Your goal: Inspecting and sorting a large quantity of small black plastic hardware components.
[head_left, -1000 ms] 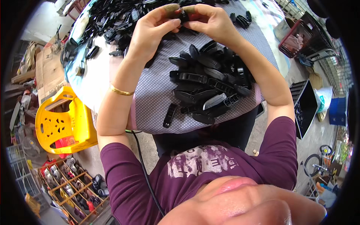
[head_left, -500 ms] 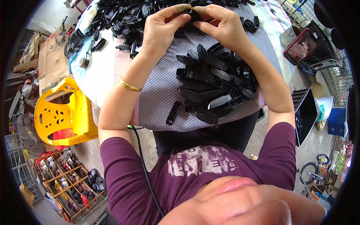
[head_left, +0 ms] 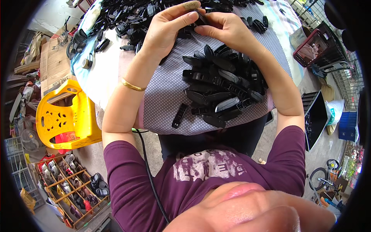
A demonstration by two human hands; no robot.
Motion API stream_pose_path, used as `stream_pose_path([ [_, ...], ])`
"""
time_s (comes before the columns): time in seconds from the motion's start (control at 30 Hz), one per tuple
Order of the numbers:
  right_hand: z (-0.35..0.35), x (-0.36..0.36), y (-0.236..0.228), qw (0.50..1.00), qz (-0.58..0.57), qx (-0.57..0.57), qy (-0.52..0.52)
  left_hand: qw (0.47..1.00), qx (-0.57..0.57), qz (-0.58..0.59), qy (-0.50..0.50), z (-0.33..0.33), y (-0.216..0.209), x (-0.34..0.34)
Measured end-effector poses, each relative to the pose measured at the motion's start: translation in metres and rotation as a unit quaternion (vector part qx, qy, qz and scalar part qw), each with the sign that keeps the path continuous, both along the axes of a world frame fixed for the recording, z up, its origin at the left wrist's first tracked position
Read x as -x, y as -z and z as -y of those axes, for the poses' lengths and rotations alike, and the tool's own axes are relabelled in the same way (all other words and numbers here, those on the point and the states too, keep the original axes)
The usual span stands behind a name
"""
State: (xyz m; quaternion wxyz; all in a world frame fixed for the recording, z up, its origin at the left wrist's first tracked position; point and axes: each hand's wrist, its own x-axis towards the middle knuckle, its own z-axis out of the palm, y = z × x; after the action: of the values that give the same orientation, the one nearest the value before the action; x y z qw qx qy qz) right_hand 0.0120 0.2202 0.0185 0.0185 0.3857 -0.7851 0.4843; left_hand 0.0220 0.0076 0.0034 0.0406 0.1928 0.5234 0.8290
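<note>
Both hands, left (head_left: 164,33) and right (head_left: 232,33), pinch a small black plastic part (head_left: 200,18) over the worktop (head_left: 110,73). Nearer, on dotted cloth (head_left: 159,104), lies a pile of black clips (head_left: 222,83); a larger heap (head_left: 127,21) spreads far left. A yellow chair (head_left: 87,120) and shoe rack (head_left: 63,178) stand left, a black crate (head_left: 312,103) right.

left hand (head_left: 164,33) near 12 o'clock, thumb (head_left: 188,17) and tan-sheathed forefinger (head_left: 191,5) pinching; right hand (head_left: 231,31) near 1 o'clock, fingers (head_left: 217,17) curled; purple-sleeved arms (head_left: 125,166) bent at the elbows (head_left: 111,131).
</note>
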Motion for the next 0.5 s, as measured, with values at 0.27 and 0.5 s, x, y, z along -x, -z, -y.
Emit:
stream_pose_path([
  [0.27,0.005,-0.009,0.002,0.967,-0.241,0.015,0.081,0.988,0.064,-0.137,0.016,0.011,0.004,0.01],
  [0.5,-0.009,0.015,-0.017,0.982,-0.108,-0.149,-0.04,0.994,0.101,-0.041,-0.017,0.018,0.004,0.011],
])
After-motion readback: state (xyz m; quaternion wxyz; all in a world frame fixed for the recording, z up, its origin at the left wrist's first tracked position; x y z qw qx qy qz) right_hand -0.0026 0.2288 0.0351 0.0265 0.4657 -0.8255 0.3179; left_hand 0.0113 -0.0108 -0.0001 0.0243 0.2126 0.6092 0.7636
